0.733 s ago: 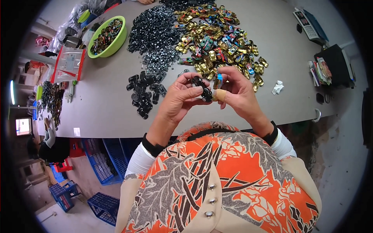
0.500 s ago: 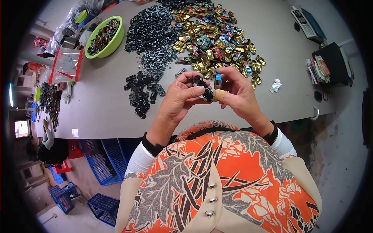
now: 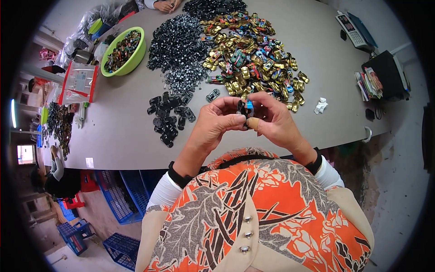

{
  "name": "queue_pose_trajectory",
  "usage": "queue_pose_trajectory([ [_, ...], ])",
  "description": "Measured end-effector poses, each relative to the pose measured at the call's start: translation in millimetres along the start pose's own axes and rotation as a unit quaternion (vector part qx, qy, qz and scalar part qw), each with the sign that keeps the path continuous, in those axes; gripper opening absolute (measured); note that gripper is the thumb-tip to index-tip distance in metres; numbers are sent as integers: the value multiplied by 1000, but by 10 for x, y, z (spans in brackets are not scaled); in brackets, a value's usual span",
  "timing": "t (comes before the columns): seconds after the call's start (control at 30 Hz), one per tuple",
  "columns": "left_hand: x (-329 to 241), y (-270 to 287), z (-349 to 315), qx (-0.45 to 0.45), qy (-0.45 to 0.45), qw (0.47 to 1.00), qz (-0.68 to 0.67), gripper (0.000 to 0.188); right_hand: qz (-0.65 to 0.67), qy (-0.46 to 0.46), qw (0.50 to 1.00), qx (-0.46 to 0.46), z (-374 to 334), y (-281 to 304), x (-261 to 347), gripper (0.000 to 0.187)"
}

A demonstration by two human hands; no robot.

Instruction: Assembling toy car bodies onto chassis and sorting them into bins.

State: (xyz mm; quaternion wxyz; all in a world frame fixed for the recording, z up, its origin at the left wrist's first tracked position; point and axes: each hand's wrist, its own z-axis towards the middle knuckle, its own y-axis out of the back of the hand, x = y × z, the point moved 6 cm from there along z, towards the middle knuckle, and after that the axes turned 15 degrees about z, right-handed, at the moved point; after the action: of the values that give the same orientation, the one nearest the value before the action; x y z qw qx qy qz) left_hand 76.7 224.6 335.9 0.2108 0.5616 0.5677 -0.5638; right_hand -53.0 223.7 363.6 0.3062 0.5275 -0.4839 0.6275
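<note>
So the left hand [image 3: 213, 121] has a black toy-car base [image 3: 240, 108] pinched between thumb and fingers, and the right hand [image 3: 277, 121] is pinching a blue-marked car shell [image 3: 249, 104] right up close to it, both on the wearer's side of the gold car pile [image 3: 256, 59]. Just left of the gold car pile there's a heap of little dark wheel parts [image 3: 176, 45], plus a looser cluster of black bases [image 3: 168, 119] left and nearer the wearer. Way left of the gold car pile sits a loaded green basin [image 3: 134, 63], and a crumpled white tissue [image 3: 321, 105] is off to the pile's right.
</note>
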Motion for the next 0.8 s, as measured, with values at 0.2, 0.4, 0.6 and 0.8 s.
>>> queue_pose_trajectory([
  [0.2, -2, 61, 12, 2, -13, 998, 61, 35, -47, 16, 998, 44, 22, -25, -2, 30],
  [0.4, 1, 51, 56, 16, -16, 997, 76, 34, -13, 5, 1000, 12, 21, -40, 1, 24],
  [0.6, -56, -85, 14, 16, -44, 978, 201, 33, -5, 19, 999, -38, 30, 72, -53, 14],
  [0.8, -3, -102, 4, 4, -121, 946, 300, 30, -89, 116, 988, -42, 46, 144, 33, 12],
])
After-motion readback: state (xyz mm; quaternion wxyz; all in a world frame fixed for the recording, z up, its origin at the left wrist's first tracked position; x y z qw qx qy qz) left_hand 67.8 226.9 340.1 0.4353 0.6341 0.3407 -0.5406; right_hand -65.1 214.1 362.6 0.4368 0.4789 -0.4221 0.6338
